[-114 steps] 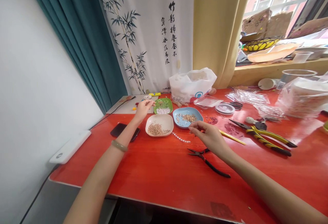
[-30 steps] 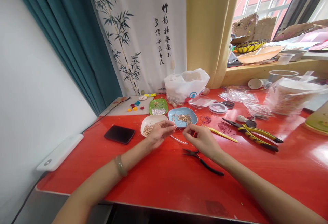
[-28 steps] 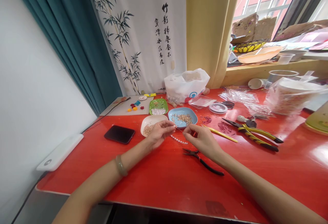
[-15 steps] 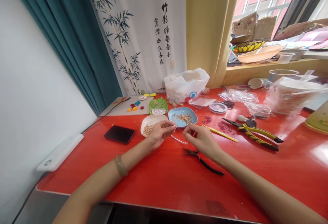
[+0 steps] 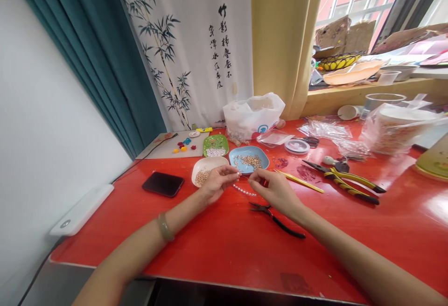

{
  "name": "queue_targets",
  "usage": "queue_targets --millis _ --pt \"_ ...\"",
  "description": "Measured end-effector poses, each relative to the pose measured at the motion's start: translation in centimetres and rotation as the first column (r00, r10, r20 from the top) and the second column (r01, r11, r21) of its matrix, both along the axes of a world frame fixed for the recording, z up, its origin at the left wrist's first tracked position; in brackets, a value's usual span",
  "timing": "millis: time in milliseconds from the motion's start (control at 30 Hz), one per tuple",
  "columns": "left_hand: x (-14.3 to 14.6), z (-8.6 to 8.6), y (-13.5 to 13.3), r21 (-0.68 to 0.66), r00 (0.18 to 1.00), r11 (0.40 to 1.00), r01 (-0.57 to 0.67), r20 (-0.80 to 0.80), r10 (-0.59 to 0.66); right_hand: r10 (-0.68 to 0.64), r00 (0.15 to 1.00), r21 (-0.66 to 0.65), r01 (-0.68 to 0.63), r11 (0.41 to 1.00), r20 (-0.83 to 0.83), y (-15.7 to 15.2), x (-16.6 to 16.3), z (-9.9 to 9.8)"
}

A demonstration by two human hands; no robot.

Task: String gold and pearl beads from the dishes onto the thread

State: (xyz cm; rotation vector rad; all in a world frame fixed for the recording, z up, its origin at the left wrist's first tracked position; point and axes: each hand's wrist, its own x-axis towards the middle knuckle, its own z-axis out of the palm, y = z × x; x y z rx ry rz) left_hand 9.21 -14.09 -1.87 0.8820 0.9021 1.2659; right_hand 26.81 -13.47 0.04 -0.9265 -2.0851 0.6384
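Hand, left (image 5: 221, 182): thumb and forefinger are pinched together on a small round white bead (image 5: 240, 173).
Hand, right (image 5: 275, 187): thumb and forefinger meet, apparently clamped on a thin thread (image 5: 245, 177) that crosses the gap towards the bead; whether it enters the hole is too small to tell.
Fingertip risk: the bead could slip and roll off if the pinch loosens on its smooth curve; the fine thread might bend aside if its tip strikes the bead's edge.
Pearl strand: a short, curved row of glossy white pearl-like beads (image 5: 244, 190) lies at six o'clock from the gap, twelve being the far side. If joined to the thread, it could be dragged by a tug.
Dishes: a blue rounded-square dish (image 5: 258, 150) holding metallic gold beads (image 5: 252, 161) sits at twelve, a similar cream dish (image 5: 214, 161) at ten, a green dish (image 5: 226, 146) at eleven. A stray knuckle could tip the nearer two.
Tools: slim black-handled metal pliers (image 5: 289, 230) rest at five.
Tabletop: smooth, shiny red (image 5: 217, 245).
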Motion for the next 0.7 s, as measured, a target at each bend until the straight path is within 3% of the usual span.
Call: queue_targets --millis 433,700 --pt "0.82 0.08 -0.56 -0.017 0.999 0.999 0.033 0.000 -0.033 -0.106 0.980 0.266 0.058 0.962 0.171 -0.40 0.19 -0.36" --pt "1.04 -0.12 -0.74 0.006 0.997 0.997 0.071 -0.018 -0.071 -0.119 0.961 0.338 0.028 0.941 0.251 -0.71 0.33 -0.51"
